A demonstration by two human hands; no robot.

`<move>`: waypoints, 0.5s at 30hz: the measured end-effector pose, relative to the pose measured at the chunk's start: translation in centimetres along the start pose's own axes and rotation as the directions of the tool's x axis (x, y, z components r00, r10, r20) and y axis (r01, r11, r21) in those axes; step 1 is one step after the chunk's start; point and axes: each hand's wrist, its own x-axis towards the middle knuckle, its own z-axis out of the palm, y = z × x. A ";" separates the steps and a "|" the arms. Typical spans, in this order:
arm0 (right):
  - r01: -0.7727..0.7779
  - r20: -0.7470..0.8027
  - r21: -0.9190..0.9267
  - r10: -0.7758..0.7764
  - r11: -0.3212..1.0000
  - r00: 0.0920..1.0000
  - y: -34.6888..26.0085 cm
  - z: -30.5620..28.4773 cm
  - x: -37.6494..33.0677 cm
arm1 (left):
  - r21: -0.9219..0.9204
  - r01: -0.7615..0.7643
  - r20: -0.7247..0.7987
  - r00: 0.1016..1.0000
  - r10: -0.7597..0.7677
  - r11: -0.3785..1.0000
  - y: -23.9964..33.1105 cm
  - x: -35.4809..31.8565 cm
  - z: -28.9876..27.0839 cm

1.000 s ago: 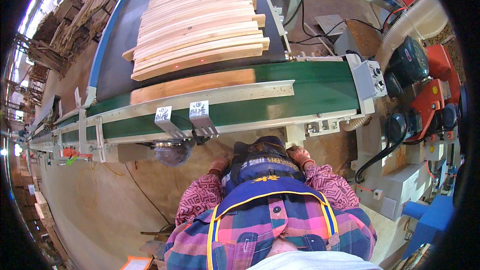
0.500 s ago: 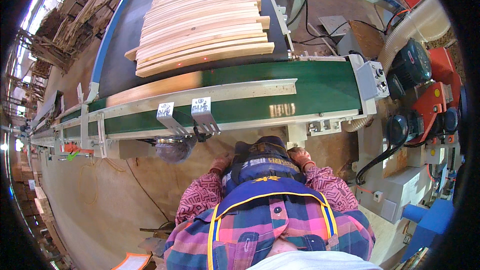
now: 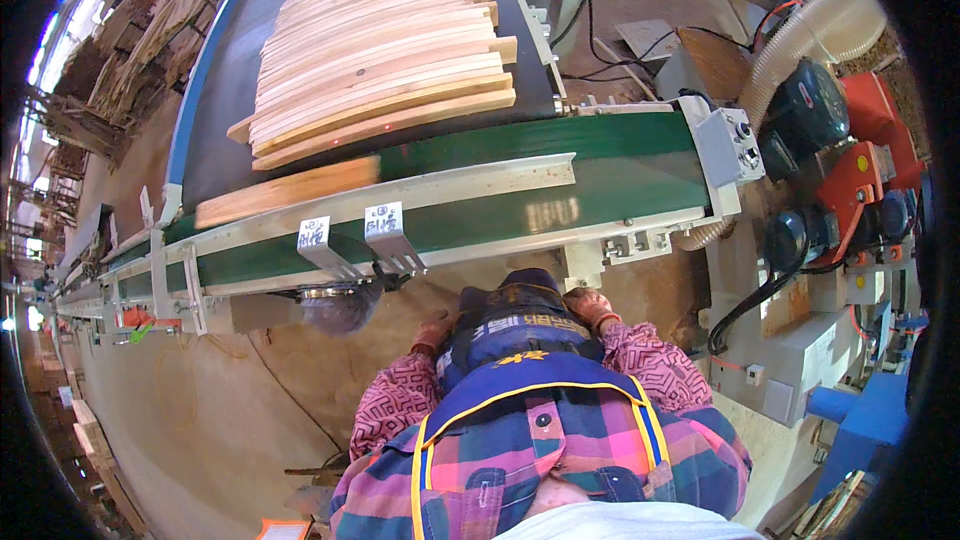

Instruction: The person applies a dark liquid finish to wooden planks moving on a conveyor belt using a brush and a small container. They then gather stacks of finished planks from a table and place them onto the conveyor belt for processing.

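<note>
Both my hands are low at the front of my body, one on each side of my dark blue apron (image 3: 520, 325). My left hand (image 3: 433, 331), in a stained reddish glove, hangs beside the apron's left edge. My right hand (image 3: 592, 307), gloved likewise, is at its right edge, just below the conveyor frame. Their fingers are too small and partly hidden, so their grip cannot be made out. Beyond them runs a green conveyor belt (image 3: 640, 175), carrying a motion-blurred wooden board (image 3: 290, 190). Behind it, many pale wood strips (image 3: 380, 60) lie side by side on a black belt (image 3: 225, 90).
A metal guide rail (image 3: 480, 178) runs along the green belt, with two bent metal brackets (image 3: 385, 225) at its near side. A control box (image 3: 733, 147) sits at the belt's right end. Right of it stand a motor (image 3: 806, 100), red machinery (image 3: 850, 195) and a ribbed hose (image 3: 820, 20).
The view has shifted slightly, moving the scene leftward. The strips on the black belt have come a little nearer the green belt. My hands stay beside the apron.
</note>
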 end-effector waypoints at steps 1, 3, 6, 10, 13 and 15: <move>-0.031 0.027 -0.004 0.032 0.999 0.999 -2.6 -1.6 -0.8 | 0.047 -0.056 -0.046 0.997 0.058 0.997 -2.0 0.2 0.6; 0.075 0.020 -0.099 -0.073 0.992 0.997 -2.2 -1.7 -0.8 | 0.153 -0.195 -0.106 0.971 0.212 0.969 -3.7 1.3 1.2; 0.288 0.009 -0.290 -0.298 0.913 0.954 2.7 1.1 1.4 | 0.215 -0.367 -0.068 0.919 0.389 0.905 0.3 0.4 -1.0; 0.213 -0.003 -0.206 -0.218 0.955 0.976 1.9 1.5 1.8 | 0.080 -0.137 -0.089 0.986 0.144 0.987 -0.1 0.6 -1.5; 0.153 -0.017 -0.168 -0.158 0.974 0.987 2.1 1.7 1.7 | -0.021 -0.051 -0.117 0.992 0.048 0.999 2.6 -0.2 -2.3; 0.120 -0.012 -0.186 -0.124 0.975 0.992 1.6 1.5 1.7 | -0.029 -0.015 -0.109 0.994 0.011 0.999 3.1 -0.3 -2.7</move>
